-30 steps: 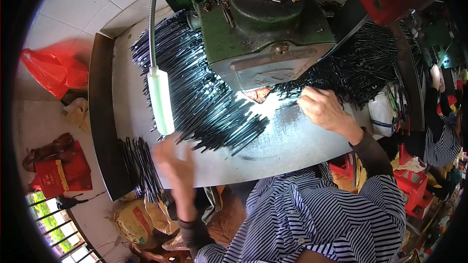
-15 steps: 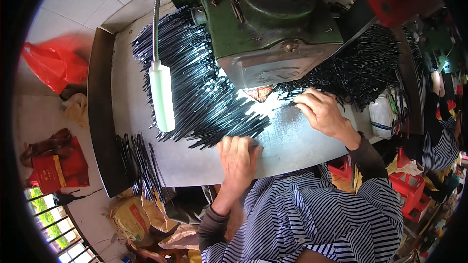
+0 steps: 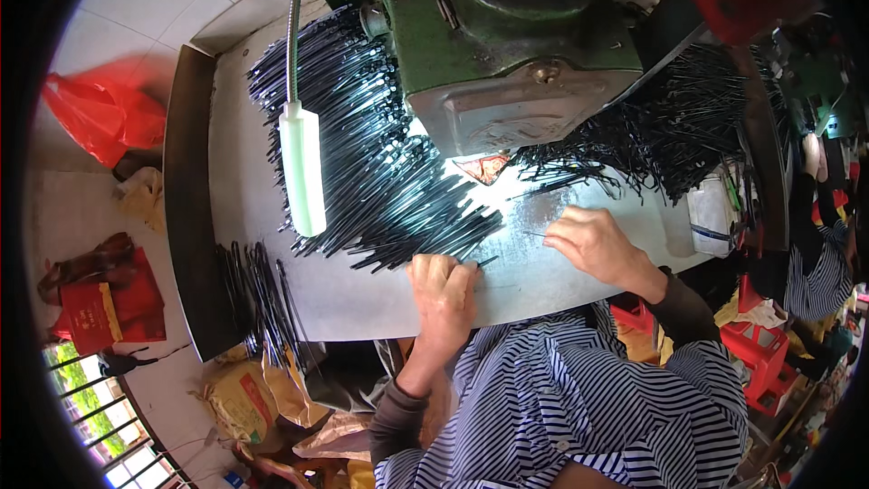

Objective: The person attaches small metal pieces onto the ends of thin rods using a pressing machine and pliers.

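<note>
My left hand rests closed at the near edge of a large pile of thin black rods. The dark tip of a rod sticks out past its thumb; the rest of that rod is hidden. To the right, my right hand pinches a thin dark rod between thumb and fingertips, just over the metal tabletop. Beyond both hands hangs the block-shaped head of a green machine. A red patterned scrap lies beneath it in bright light.
A lit lamp on a flexible neck hangs over the pile. More black rods lie at the right, beside a white container. A raised dark rim bounds the table's left side. Red stools and another person are at far right.
My right hand has drawn back toward me from the right-hand rods, with the thin rod in its pinch. A rod tip now shows beside my left thumb; that hand has barely moved.
</note>
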The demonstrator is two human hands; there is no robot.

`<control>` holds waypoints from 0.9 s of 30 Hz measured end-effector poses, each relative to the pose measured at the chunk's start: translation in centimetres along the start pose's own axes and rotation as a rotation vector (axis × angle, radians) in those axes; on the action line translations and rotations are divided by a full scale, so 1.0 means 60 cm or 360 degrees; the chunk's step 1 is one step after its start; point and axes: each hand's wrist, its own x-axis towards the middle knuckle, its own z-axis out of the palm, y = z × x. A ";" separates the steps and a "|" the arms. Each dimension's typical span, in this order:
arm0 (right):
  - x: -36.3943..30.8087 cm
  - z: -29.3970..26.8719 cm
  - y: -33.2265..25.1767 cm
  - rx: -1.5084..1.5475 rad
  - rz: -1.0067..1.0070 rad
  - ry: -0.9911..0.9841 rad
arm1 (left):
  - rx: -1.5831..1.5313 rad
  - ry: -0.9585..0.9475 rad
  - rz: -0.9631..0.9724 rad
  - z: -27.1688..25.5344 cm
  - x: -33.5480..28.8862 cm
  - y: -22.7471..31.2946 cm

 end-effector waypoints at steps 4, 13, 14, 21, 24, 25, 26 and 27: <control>0.005 0.009 -0.014 -0.0108 0.0094 0.0023 | 0.0127 0.0065 0.0006 -0.008 0.008 0.021; 0.064 0.028 -0.036 0.1025 0.0502 0.0232 | -0.0389 0.0189 -0.0019 -0.013 0.128 0.005; 0.071 0.029 -0.042 0.1022 0.0498 0.0239 | -0.0401 0.0169 -0.0025 -0.007 0.141 0.000; 0.109 0.026 -0.052 0.0843 0.0390 0.0429 | -0.0366 0.0236 -0.0092 0.020 0.165 -0.010; 0.117 0.028 -0.044 0.0872 0.0341 0.0556 | -0.0403 0.0248 -0.0138 0.025 0.167 -0.011; 0.119 0.028 -0.042 0.0888 0.0367 0.0535 | -0.0423 0.0257 -0.0152 0.025 0.167 -0.012; 0.121 0.029 -0.041 0.0903 0.0393 0.0513 | -0.0423 0.0254 -0.0154 0.025 0.167 -0.013; 0.123 0.029 -0.040 0.0905 0.0396 0.0512 | -0.0424 0.0243 -0.0151 0.025 0.166 -0.014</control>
